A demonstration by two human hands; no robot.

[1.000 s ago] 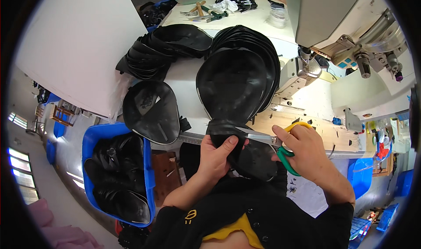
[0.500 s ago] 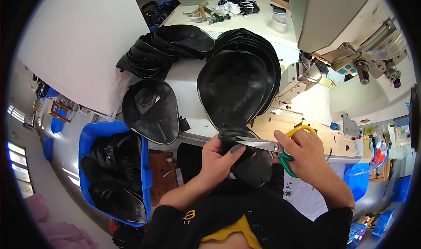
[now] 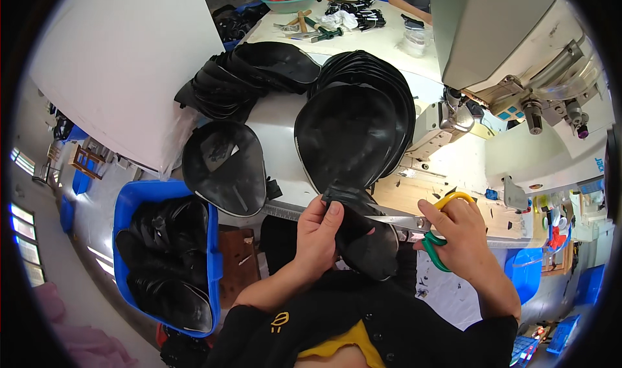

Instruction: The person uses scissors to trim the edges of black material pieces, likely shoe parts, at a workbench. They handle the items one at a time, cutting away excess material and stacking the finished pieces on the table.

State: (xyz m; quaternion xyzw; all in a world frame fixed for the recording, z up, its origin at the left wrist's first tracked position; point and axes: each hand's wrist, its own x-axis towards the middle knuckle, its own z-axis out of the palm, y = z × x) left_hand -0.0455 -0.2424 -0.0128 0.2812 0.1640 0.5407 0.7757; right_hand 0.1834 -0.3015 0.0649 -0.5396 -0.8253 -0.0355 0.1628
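My left hand (image 3: 317, 235) pinches the upper edge of a black, glossy, curved piece (image 3: 372, 254) between thumb and fingers, close in front of my body. In my right hand (image 3: 459, 235) is a pair of scissors (image 3: 405, 222) with one yellow and one green handle loop. Their metal blades point left across the black piece, and the tips end near its middle. Just beyond, a stack of rounded black shell-like pieces (image 3: 346, 135) lies on the table, its lower end close to the held piece.
More black pieces (image 3: 253, 70) are stacked at the back left, with a single one (image 3: 223, 167) nearer. A blue bin (image 3: 217, 264) holds further black pieces. At right stands a sewing machine (image 3: 447, 118). Hammers and a green bowl (image 3: 289, 4) lie farther off, near another person (image 3: 408, 5).
The scissors have shifted right and slightly down, away from my left fingers. My left thumb has moved up and left along the black piece.
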